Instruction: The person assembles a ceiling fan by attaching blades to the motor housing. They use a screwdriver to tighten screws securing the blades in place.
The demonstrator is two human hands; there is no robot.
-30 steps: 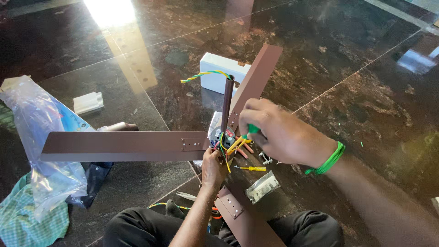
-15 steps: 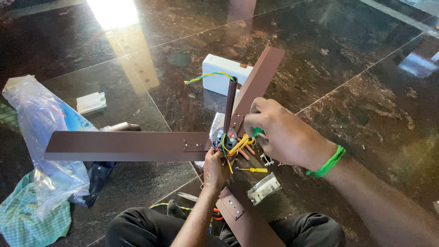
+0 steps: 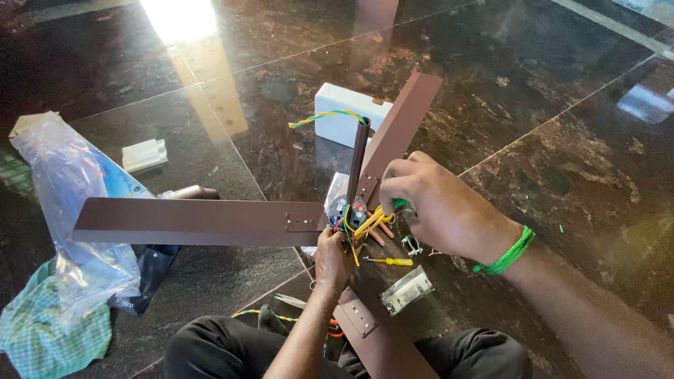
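A dark polished stone floor (image 3: 533,84) carries a brown three-bladed metal ceiling fan (image 3: 203,222), its lower blade cut off by the frame edge. A crumpled clear plastic bag (image 3: 70,203) lies left, a white rectangular box (image 3: 344,116) behind. The right hand (image 3: 435,203) pinches a green-handled tool, mostly hidden, at the tangled yellow and red wires (image 3: 372,221). The left hand (image 3: 331,258) grips the hub from below.
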